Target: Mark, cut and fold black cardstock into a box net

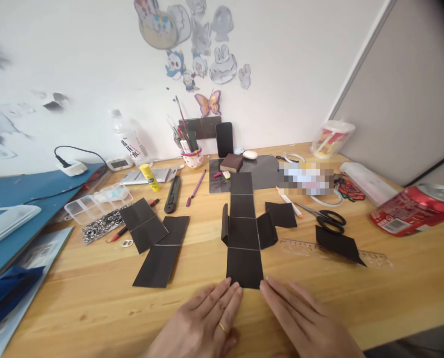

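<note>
A black cross-shaped paper cutout (243, 232) with white crease lines lies on the wooden desk (95, 298), its side flaps bent up a little. My left hand (203, 323) lies flat and open on the desk, its fingertips at the near edge of the cutout's bottom square. My right hand (304, 318) lies flat and open beside it, its fingertips at the same edge's right corner. Neither hand holds anything. More black paper pieces lie to the left (158, 243) and to the right (339, 243).
Scissors (328, 219) and a clear ruler (374, 257) lie right of the cutout, with a red can (411, 209) on its side farther right. A utility knife (172, 195), glue stick (149, 177), pen cup (192, 158), phone (224, 139) and plastic organiser (95, 201) stand behind. Blue mat (16, 199) at left.
</note>
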The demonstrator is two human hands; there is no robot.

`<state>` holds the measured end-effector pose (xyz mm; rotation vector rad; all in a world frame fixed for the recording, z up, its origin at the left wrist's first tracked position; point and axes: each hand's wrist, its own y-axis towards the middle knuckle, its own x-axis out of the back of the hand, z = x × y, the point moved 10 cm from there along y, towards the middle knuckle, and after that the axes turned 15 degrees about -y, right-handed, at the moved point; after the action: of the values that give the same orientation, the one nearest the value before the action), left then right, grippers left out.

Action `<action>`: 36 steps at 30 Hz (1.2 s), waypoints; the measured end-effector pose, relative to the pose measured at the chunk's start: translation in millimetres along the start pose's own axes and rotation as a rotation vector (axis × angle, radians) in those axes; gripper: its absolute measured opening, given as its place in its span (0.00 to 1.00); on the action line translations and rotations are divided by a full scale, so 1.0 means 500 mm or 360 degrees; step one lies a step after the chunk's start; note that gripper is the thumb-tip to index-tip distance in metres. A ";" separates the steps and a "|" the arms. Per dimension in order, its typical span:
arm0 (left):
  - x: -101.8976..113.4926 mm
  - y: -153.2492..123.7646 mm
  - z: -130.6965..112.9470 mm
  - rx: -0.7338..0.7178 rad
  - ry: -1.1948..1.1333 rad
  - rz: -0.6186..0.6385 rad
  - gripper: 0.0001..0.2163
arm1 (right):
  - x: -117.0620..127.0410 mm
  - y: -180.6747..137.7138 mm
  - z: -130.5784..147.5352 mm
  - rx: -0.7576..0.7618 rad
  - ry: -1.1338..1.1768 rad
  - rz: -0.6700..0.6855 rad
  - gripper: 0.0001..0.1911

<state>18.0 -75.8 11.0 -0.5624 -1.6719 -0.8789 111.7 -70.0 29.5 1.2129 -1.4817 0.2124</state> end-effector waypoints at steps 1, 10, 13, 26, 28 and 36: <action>0.009 -0.006 0.005 0.0007 -0.0020 0.0000 0.17 | 0.001 -0.004 -0.026 -0.0071 0.0094 0.0014 0.21; 0.094 -0.062 0.046 -0.0154 -0.0043 0.0090 0.17 | -0.085 0.146 -0.311 -0.0435 -0.0141 0.0090 0.26; 0.082 -0.081 0.054 -0.0190 -0.0037 0.0187 0.16 | -0.158 0.217 -0.286 -0.0025 -0.0135 0.0152 0.29; 0.124 -0.026 0.042 -0.0233 0.0186 -0.0314 0.18 | -0.022 0.154 -0.172 -0.0127 -0.0638 -0.0003 0.20; 0.107 0.012 0.019 -0.0287 0.0172 -0.0310 0.17 | -0.023 0.152 -0.078 -0.0011 -0.0534 -0.0027 0.18; 0.033 0.069 0.073 0.0121 -0.0241 -0.0304 0.18 | -0.062 0.142 -0.006 0.0032 0.0256 0.0163 0.07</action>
<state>17.3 -27.3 31.8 -0.4310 -1.9125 -0.9230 54.1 -19.0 38.9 1.1101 -1.4047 0.3864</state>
